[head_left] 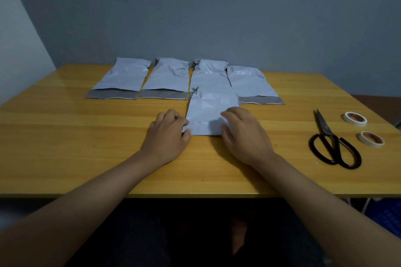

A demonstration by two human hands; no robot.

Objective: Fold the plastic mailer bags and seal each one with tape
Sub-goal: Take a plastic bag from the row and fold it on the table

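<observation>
- A yellow wooden table (65, 136) is standing against a grey wall (217, 6).
- Four mailer bags (167, 78) are lying along its far edge; one overlaps the near bag.
- Scissors (332, 143) and two tape rolls (355, 118) are sitting near the right edge.
- The left hand (167, 134) and right hand (240, 132), fingers curled, are gripping the near mailer bag's (211, 106) folded end at mid-table.

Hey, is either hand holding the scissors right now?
No, the scissors lie untouched on the table, while the left hand and right hand both hold the nearest mailer bag.
</observation>
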